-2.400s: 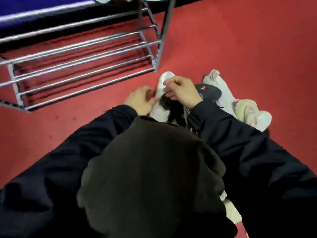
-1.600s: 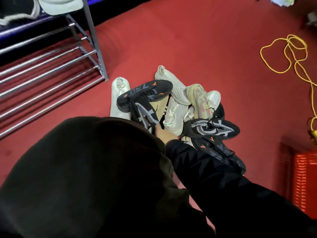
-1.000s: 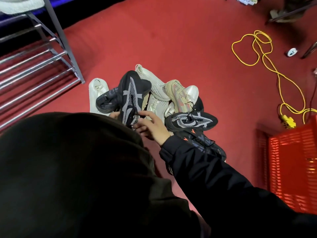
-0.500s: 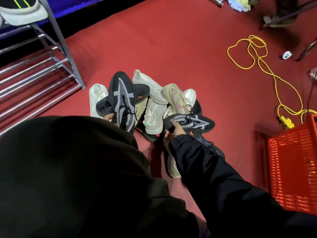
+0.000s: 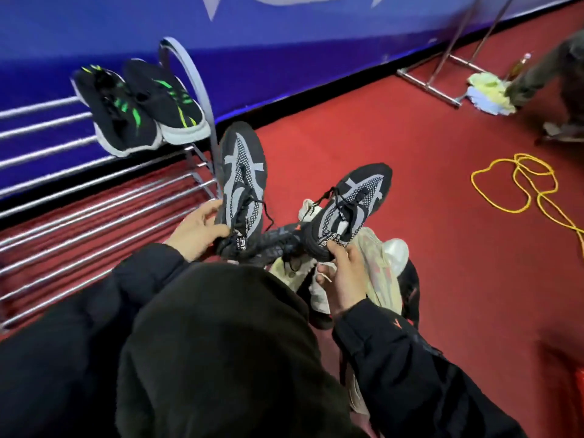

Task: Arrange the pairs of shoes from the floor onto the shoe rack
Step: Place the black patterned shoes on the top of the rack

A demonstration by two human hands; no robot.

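Note:
My left hand grips the heel of a black-and-grey sneaker, toe pointing up and away, close to the rack's end post. My right hand holds the matching black-and-grey sneaker by its heel, raised above the pile. Under both hands lies a heap of shoes, cream and dark ones, partly hidden by my arms. The metal shoe rack stands at the left. A black pair with green stripes rests on its top tier.
A yellow cable loops on the red carpet at the right. A blue wall panel runs behind the rack. A metal stand base, a mop head and another person's legs are at the far right.
My right hand took the second black-and-grey sneaker from the pile and lifted it. Both sneakers are now held up side by side, and my view has risen toward the rack's top tier.

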